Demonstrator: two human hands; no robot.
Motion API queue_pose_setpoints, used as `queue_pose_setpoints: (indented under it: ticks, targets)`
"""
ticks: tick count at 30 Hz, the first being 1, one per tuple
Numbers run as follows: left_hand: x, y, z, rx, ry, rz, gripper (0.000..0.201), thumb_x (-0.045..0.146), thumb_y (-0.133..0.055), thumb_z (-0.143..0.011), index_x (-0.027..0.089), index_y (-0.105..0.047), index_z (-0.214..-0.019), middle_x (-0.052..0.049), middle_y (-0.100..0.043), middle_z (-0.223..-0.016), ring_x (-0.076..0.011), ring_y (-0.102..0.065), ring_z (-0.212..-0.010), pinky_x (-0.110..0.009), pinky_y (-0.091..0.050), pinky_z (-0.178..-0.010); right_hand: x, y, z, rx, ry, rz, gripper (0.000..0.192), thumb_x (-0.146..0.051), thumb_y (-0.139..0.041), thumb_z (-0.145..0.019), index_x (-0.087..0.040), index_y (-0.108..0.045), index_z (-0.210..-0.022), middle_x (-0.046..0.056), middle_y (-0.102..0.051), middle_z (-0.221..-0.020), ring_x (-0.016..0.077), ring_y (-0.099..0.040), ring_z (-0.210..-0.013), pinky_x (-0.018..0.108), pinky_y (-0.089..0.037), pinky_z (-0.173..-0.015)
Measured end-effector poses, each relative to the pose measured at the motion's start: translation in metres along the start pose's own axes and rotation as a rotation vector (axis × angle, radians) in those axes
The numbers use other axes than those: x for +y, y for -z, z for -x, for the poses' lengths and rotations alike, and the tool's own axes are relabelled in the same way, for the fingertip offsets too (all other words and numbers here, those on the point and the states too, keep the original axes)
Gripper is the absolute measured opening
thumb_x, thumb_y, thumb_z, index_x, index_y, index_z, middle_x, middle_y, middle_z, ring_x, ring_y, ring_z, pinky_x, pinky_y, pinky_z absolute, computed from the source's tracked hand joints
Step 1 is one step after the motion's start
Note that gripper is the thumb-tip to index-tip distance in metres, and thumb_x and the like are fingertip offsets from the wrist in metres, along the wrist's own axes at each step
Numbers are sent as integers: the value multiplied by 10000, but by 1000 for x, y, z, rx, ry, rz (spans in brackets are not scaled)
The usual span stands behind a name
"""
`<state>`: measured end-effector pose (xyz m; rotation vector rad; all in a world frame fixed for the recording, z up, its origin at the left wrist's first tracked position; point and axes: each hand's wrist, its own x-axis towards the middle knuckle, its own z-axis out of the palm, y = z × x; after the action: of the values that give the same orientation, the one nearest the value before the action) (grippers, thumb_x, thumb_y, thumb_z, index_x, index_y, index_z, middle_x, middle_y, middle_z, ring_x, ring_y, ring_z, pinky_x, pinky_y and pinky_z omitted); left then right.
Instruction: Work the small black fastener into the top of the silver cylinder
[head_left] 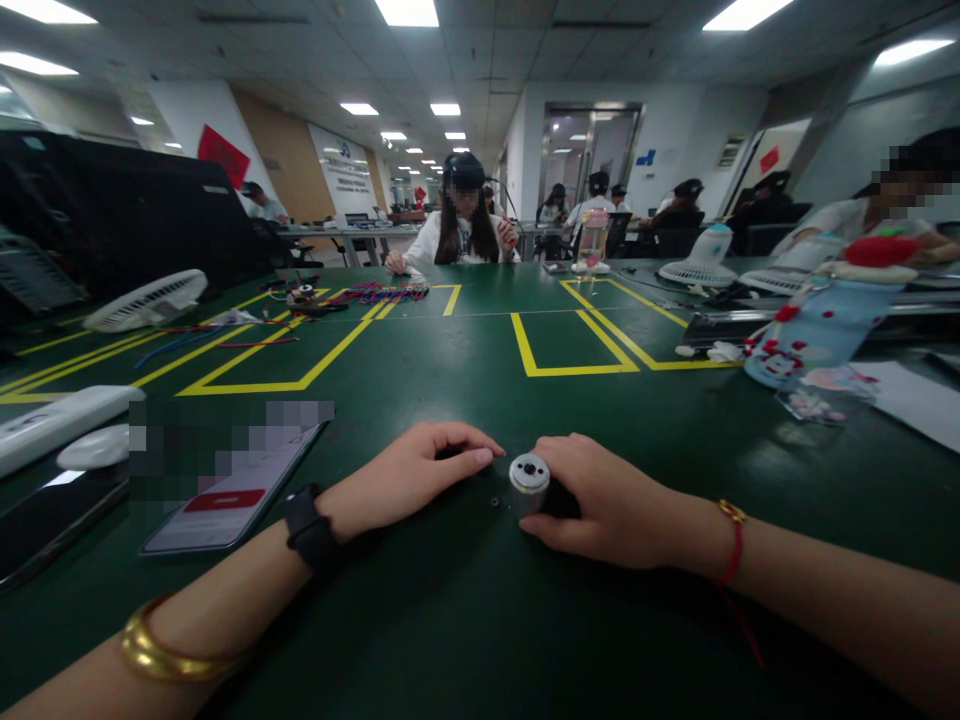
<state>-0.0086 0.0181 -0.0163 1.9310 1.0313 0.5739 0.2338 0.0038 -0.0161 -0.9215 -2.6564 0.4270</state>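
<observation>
A silver metal cylinder (529, 486), which looks like a small motor, stands upright on the green table with dark holes in its top face. My right hand (592, 500) is closed around its right side, thumb at the front near the base. To the left of it, my left hand (420, 465) rests on the table with fingers stretched toward the cylinder, not touching it. Its thumb and index tips are close together, and I make out nothing between them. A tiny dark ring-like part (494, 502) lies between the hands, just left of the cylinder.
Left of my arm lie a phone (232, 490), a dark phone (64, 520) and a white device (67, 420). A blue bottle (817, 330) and white fans (697, 260) stand at right. Bundled wires (382, 292) lie farther off. Another person (461, 220) sits opposite.
</observation>
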Motion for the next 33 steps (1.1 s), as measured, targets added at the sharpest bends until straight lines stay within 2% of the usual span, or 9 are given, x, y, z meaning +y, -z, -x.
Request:
queue_pose_setpoints:
  ticks: [33]
  targets:
    - [-1,0,0,-7,4,-22,273,380,-523,-929,219,-679,-1084,-31,-697,-1102,-210,-627,-1024,-345,-462,-927,-1,0,-1,7,-8,7,245,-365,-664,-800,-183,-545,-913,33,-593,-884,176,-485,-751,310,-348,-677]
